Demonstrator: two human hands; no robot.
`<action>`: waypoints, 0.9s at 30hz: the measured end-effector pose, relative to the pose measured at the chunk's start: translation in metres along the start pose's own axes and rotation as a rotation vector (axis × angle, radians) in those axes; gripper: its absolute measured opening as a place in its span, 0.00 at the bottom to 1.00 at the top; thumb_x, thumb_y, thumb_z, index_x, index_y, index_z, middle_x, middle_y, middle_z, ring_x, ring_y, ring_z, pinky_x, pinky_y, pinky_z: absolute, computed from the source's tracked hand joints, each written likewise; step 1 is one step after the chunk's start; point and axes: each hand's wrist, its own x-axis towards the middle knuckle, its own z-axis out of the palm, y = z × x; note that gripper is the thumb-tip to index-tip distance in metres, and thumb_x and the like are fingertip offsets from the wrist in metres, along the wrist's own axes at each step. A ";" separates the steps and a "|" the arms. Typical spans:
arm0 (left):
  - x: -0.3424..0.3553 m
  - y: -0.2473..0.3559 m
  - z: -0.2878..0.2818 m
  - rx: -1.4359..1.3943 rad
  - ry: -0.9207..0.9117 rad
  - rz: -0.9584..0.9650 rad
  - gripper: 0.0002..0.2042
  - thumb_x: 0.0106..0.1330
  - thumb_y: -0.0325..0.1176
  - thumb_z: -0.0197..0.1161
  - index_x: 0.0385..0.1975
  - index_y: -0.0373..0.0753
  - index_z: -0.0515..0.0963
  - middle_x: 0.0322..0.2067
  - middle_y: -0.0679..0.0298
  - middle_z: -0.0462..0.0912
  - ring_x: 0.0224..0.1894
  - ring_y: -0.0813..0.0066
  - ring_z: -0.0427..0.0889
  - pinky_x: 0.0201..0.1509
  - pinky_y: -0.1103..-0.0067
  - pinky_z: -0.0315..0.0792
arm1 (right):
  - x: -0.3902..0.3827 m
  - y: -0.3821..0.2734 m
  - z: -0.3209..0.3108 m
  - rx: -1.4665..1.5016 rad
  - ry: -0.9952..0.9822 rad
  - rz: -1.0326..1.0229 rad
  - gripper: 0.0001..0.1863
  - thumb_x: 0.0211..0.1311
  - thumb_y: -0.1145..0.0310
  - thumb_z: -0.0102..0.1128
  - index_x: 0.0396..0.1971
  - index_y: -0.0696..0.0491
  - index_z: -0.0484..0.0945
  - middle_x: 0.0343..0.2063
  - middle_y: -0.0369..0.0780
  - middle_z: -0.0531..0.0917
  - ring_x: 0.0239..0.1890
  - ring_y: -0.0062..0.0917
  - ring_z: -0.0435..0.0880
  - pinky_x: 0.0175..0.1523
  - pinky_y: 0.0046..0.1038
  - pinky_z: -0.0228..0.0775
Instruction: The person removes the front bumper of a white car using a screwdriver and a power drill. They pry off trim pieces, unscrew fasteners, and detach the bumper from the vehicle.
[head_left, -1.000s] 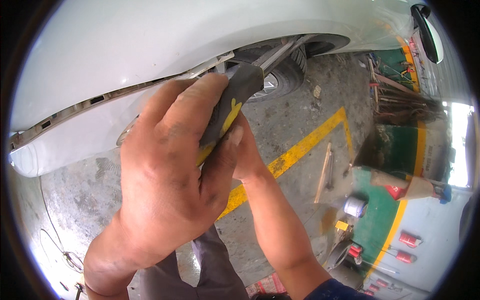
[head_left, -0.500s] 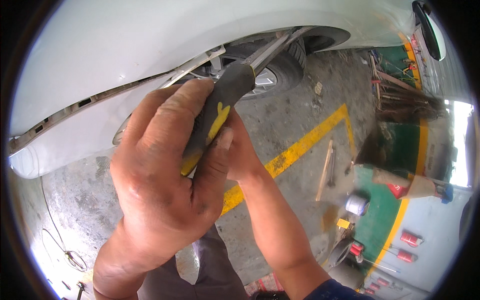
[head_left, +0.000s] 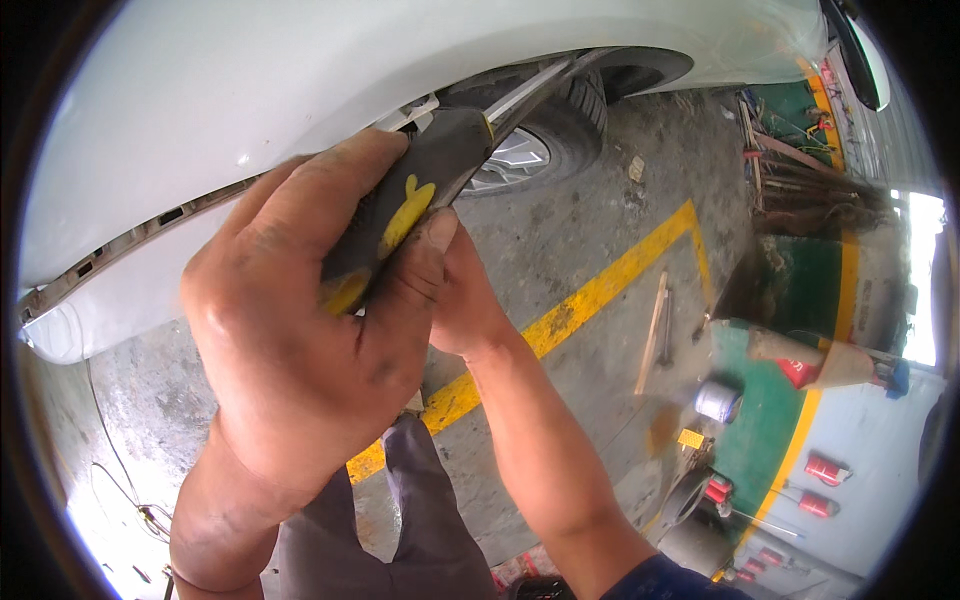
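Observation:
My left hand is wrapped round the black-and-yellow handle of a screwdriver-like tool, thumb along its near side. The tool's bright metal shaft points up and to the right, toward the wheel arch of a pale car. Alongside the shaft lies a darker metal bar; whether it is a separate tool I cannot tell. Behind my left hand is my right hand, close to the handle, its fingers mostly hidden. Beyond the tool stands a tyre with a silver wheel.
A slotted strip runs along the car's lower left edge. On the concrete lie a yellow painted line, a wooden stick and a metal rod beside it. A white tub and a yellow block are at the right.
My left hand and the tool's handle have shifted left and slightly up. My right hand has moved a little left too. More of the darker bar shows beside the handle.

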 end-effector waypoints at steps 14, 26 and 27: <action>0.025 -0.011 -0.026 -0.651 -0.189 -0.596 0.19 0.70 0.33 0.64 0.54 0.25 0.77 0.37 0.61 0.85 0.27 0.84 0.75 0.30 0.86 0.69 | -0.006 -0.007 0.007 0.028 0.052 0.073 0.30 0.55 0.79 0.62 0.59 0.55 0.64 0.46 0.34 0.77 0.48 0.16 0.75 0.54 0.25 0.72; -0.001 -0.017 -0.002 0.260 -0.036 0.414 0.25 0.51 0.21 0.73 0.54 0.35 0.81 0.46 0.52 0.84 0.38 0.54 0.86 0.42 0.70 0.81 | -0.001 -0.006 0.001 -0.161 -0.008 -0.007 0.35 0.56 0.73 0.66 0.64 0.59 0.62 0.55 0.37 0.74 0.56 0.21 0.71 0.62 0.26 0.66; -0.001 -0.017 -0.004 0.283 -0.053 0.405 0.25 0.53 0.21 0.73 0.54 0.35 0.81 0.44 0.51 0.85 0.39 0.57 0.87 0.44 0.72 0.81 | -0.003 -0.005 -0.001 -0.158 -0.002 -0.027 0.33 0.55 0.74 0.66 0.62 0.59 0.65 0.52 0.36 0.75 0.54 0.20 0.72 0.60 0.25 0.67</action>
